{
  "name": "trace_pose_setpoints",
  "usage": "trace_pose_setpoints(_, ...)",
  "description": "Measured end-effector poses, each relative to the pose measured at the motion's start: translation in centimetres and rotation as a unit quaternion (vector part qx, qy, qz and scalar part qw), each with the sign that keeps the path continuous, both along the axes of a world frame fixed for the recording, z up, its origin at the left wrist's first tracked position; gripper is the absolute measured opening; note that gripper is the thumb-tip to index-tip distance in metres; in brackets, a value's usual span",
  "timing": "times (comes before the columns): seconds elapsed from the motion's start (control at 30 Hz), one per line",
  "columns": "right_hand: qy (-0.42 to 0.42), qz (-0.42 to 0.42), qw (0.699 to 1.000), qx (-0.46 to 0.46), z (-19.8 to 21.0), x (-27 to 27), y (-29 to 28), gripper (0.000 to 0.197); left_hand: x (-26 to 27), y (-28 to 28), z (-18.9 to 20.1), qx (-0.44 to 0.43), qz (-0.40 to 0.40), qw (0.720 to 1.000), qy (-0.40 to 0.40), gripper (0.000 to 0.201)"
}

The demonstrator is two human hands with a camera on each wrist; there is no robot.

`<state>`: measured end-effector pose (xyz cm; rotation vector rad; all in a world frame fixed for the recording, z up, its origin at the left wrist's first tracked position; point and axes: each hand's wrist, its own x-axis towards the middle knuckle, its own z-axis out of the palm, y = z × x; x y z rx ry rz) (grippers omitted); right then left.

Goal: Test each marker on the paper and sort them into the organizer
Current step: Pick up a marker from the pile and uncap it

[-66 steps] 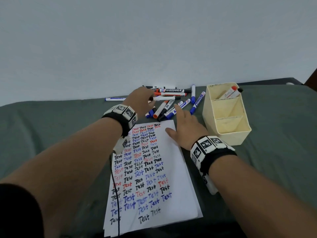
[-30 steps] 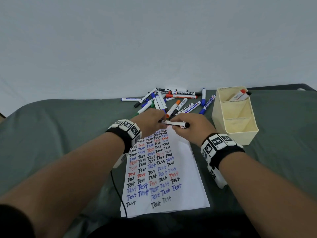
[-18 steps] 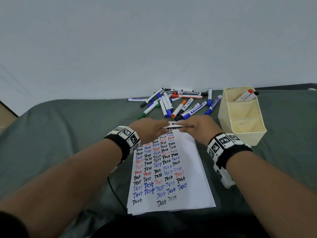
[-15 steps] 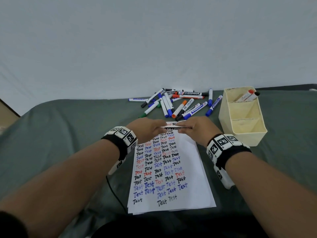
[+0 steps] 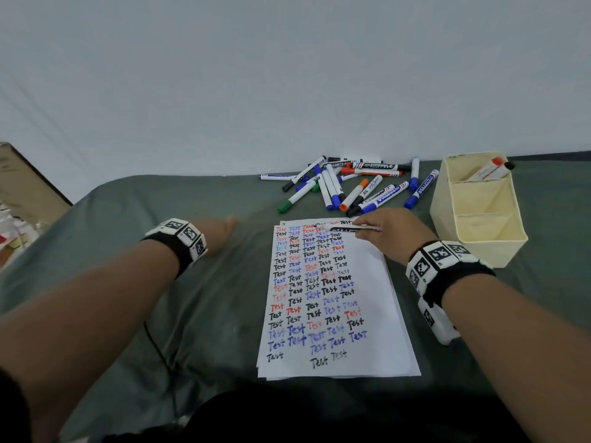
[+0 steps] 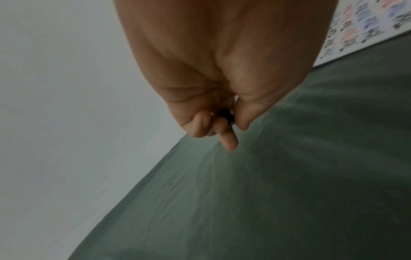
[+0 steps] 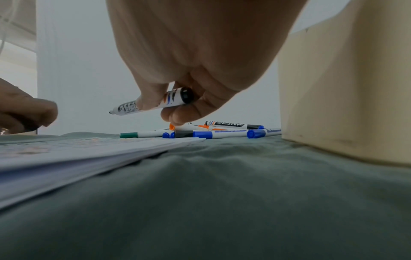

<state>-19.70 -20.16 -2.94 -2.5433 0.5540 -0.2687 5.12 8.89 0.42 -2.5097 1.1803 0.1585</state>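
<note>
My right hand (image 5: pixel 367 230) pinches an uncapped black marker (image 5: pixel 347 230) just above the top edge of the paper (image 5: pixel 380 330), tip pointing left. The right wrist view shows that marker (image 7: pixel 151 103) held in the fingers (image 7: pixel 146 100), clear of the sheet. My left hand (image 5: pixel 224 228) is out to the left over the cloth, and its curled fingers (image 6: pixel 200 126) hold a small black cap (image 6: pixel 224 113). The cream organizer (image 5: pixel 479 247) stands to the right with two markers (image 5: pixel 489 169) in its back compartment. A pile of markers (image 5: pixel 351 187) lies behind the paper.
Grey-green cloth (image 5: pixel 208 314) covers the surface, and a white wall rises behind it. A cardboard box (image 5: pixel 25 193) sits at the far left. A thin black cable (image 5: pixel 160 350) runs over the cloth left of the paper.
The two hands held the capped marker together; now they are apart. My left hand has swung left with the cap, and the right keeps the bare marker over the paper's top.
</note>
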Motion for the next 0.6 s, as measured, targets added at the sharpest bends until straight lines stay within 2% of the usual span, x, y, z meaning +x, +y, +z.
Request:
trace_pose_setpoints(0.13,0.009,0.002,1.0,-0.006,0.1,0.1,0.1,0.035,1.8,1.0,1.6,0.097,-0.002,0.995,-0.014,0.022)
trace_pose_setpoints(0.23,0.012,0.001,1.0,-0.012,-0.1,0.1,0.0,0.035,2.7,1.0,2.2,0.122,-0.017,0.992,-0.013,0.017)
trace_pose_setpoints(0.3,0.012,0.001,1.0,-0.018,-0.2,0.2,0.0,0.036,2.8,0.9,1.9,0.097,-0.019,0.995,-0.008,0.021)
trace_pose_setpoints(0.4,0.017,0.0,1.0,-0.026,-0.2,0.3,-0.1,0.036,2.5,0.6,0.7,0.05,-0.023,0.998,0.007,0.036)
trace_pose_setpoints(0.53,0.018,0.002,0.999,-0.031,-0.3,0.4,-0.2,0.036,1.5,-0.7,-0.6,-0.001,-0.015,1.0,0.009,0.02)
trace_pose_setpoints(0.6,0.024,0.005,0.999,-0.037,-0.2,0.4,-0.2,0.036,1.4,-1.2,-0.8,-0.014,-0.006,1.0,0.017,0.018)
